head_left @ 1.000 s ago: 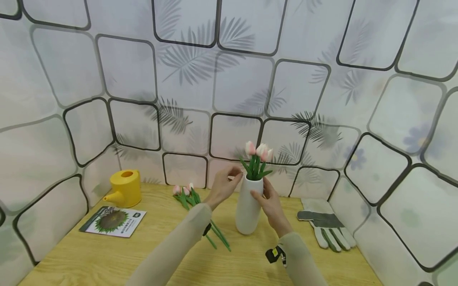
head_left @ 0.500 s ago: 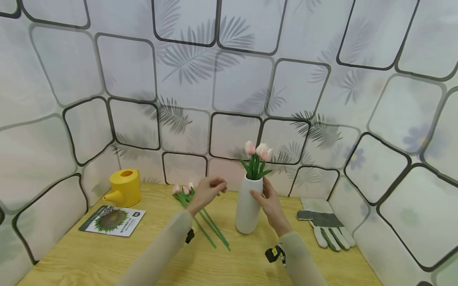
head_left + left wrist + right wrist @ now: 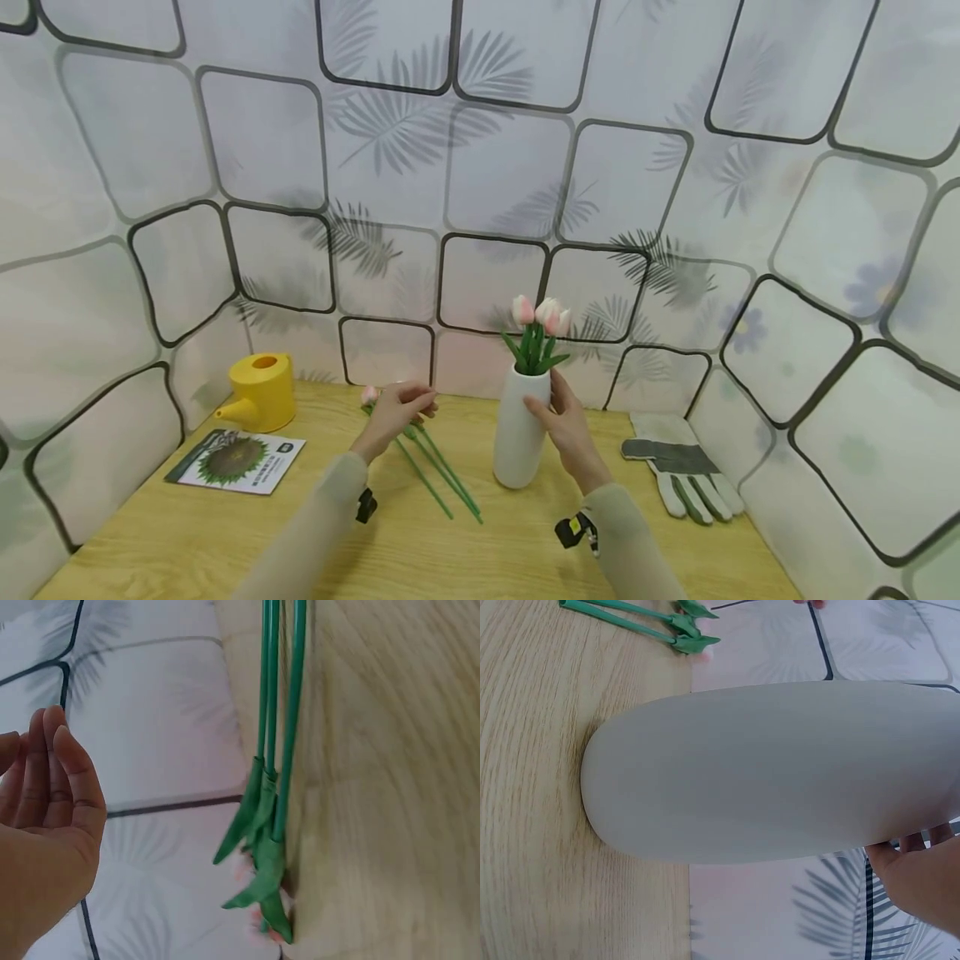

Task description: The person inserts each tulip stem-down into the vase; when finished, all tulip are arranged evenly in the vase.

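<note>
A tall white vase (image 3: pixel 519 437) stands upright on the wooden table, with several pink-and-white tulips (image 3: pixel 547 319) in its mouth. My right hand (image 3: pixel 567 429) grips the vase's upper right side; in the right wrist view the vase (image 3: pixel 765 772) hides part of that hand (image 3: pixel 922 877). Left of it, more tulips (image 3: pixel 441 475) lie on the table, stems pointing toward me. My left hand (image 3: pixel 393 415) hovers above their leafy end and covers some blooms. Its fingers are loosely bent around nothing; the left wrist view shows the hand (image 3: pixel 56 810) apart from the green stems (image 3: pixel 295 712).
At the back left stands a yellow watering can (image 3: pixel 262 393), with a sunflower-printed packet (image 3: pixel 236 462) lying in front of it. A grey-and-white work glove (image 3: pixel 682 467) lies to the right of the vase. Patterned walls enclose the table (image 3: pixel 480 562).
My left hand has moved away from the vase's mouth, leftward and down, to above the lying tulips. The right hand has stayed on the vase.
</note>
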Action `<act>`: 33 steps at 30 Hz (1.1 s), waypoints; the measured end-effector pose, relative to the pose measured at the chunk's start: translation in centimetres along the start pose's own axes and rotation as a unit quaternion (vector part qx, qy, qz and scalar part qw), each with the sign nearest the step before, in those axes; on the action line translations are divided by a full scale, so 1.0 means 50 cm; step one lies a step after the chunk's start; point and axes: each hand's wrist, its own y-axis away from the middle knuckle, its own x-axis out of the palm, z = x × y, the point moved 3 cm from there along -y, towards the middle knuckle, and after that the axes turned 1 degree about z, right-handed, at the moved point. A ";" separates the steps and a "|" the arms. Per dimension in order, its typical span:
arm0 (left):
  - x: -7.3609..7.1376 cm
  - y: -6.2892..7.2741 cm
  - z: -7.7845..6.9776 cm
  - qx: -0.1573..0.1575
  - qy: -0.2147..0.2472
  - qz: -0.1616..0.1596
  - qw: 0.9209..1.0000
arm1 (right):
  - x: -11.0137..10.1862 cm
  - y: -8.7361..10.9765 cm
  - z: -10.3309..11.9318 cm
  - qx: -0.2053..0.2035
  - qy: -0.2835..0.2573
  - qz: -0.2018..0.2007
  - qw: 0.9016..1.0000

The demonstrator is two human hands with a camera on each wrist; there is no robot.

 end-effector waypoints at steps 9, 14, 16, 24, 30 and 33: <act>-0.057 0.013 0.053 -0.047 -0.027 0.011 0.998 | 0.001 -0.007 0.002 0.012 -0.005 0.011 1.000; -0.083 0.021 0.078 -0.076 -0.055 0.018 0.995 | 0.000 -0.006 -0.003 0.009 -0.004 0.000 1.000; -0.090 0.023 0.086 -0.085 -0.058 0.015 0.995 | 0.000 -0.004 -0.004 0.004 -0.001 -0.005 1.000; -0.108 0.028 0.114 -0.111 -0.052 -0.001 0.992 | 0.001 -0.003 -0.006 -0.007 0.001 -0.007 1.000; -0.111 0.030 0.118 -0.118 -0.062 0.002 0.991 | 0.001 -0.003 -0.006 -0.005 -0.001 -0.005 1.000; -0.112 0.031 0.118 -0.125 -0.068 0.002 0.990 | 0.001 -0.002 -0.004 -0.004 -0.002 -0.005 1.000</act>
